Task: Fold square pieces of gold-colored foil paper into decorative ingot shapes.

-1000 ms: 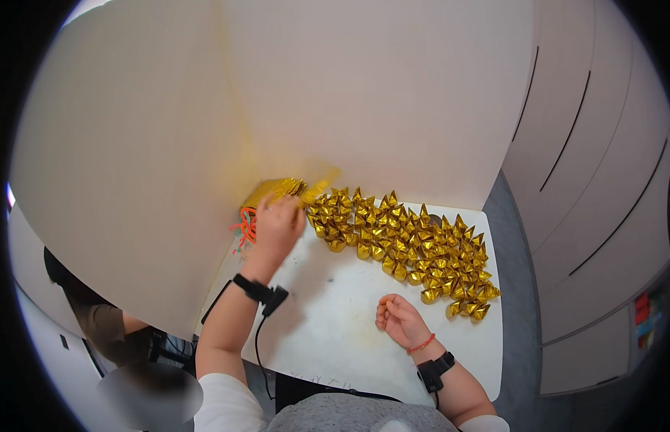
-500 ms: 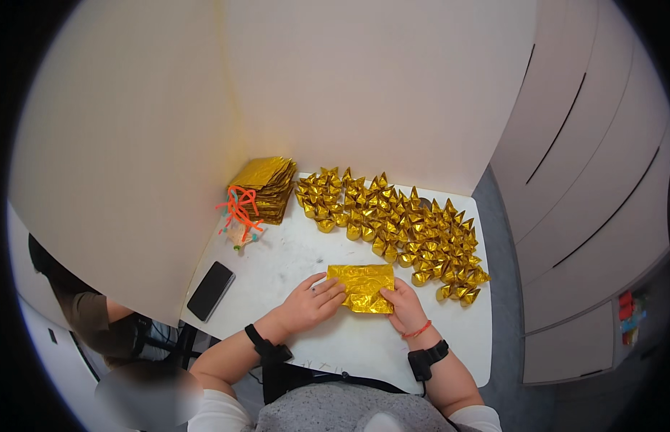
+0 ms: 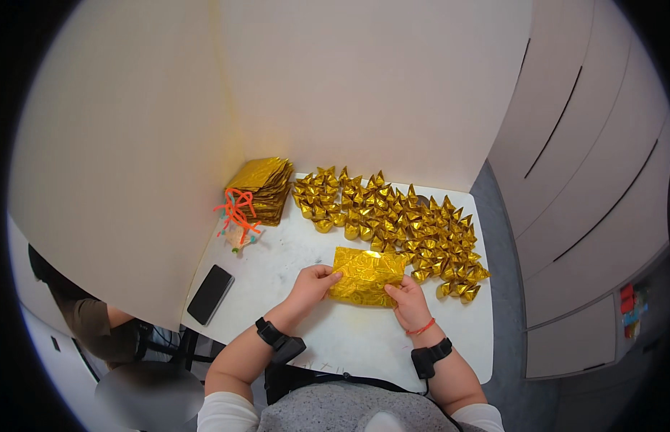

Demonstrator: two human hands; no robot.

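Note:
A sheet of shiny gold foil paper (image 3: 367,276) is held over the table in front of me, its surface creased. My left hand (image 3: 315,284) pinches its left edge with the thumb on top. On the right edge, my right hand (image 3: 408,301) grips the lower corner between thumb and fingers. Beyond the sheet stand many folded gold foil ingots (image 3: 400,219), crowded together with their points upward. At the back left lies a thick stack of flat gold foil paper (image 3: 259,189).
A black phone (image 3: 210,294) lies near the left edge of the white table (image 3: 277,263). Orange twisted strands (image 3: 239,209) with small beads rest against the stack. Pale partitions (image 3: 364,86) rise behind and left. Another person's arm (image 3: 119,317) shows beyond the left one.
The foil sheet has been raised a little away from me and looks larger. My left hand has gone from lying flat on it to pinching its left edge.

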